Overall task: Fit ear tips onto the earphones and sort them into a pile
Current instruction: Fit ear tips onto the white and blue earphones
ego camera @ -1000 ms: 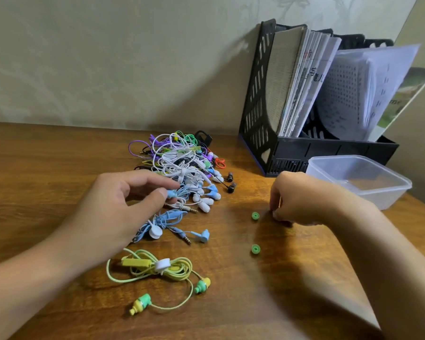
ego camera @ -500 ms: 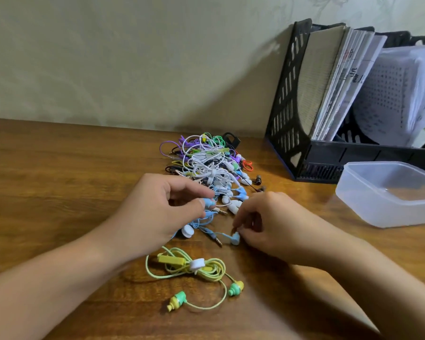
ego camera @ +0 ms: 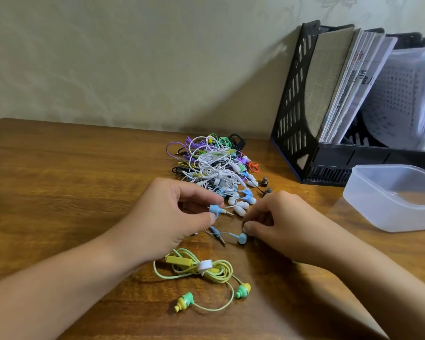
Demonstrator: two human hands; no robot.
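Observation:
A tangled pile of coloured earphones [ego camera: 212, 165] lies on the wooden table [ego camera: 71, 182] near the wall. My left hand [ego camera: 167, 217] pinches a light blue earbud [ego camera: 214, 209] between thumb and forefinger, just in front of the pile. My right hand [ego camera: 280, 222] has its fingers curled, thumb and fingertips beside the other blue earbud [ego camera: 242, 238], which rests on the table; what they pinch is hidden. A yellow-green earphone set [ego camera: 201, 268] with green ear tips lies coiled near the front.
A clear plastic container [ego camera: 393, 197] stands at the right. Behind it a black file rack [ego camera: 302, 133] holds books and papers against the wall. Loose white earbuds [ego camera: 239, 208] and dark earbuds [ego camera: 265, 185] lie at the pile's front edge.
My right hand came left from the loose green ear tips to the blue earbud on the table. My left hand kept its pinch on the other blue earbud. The view shifted.

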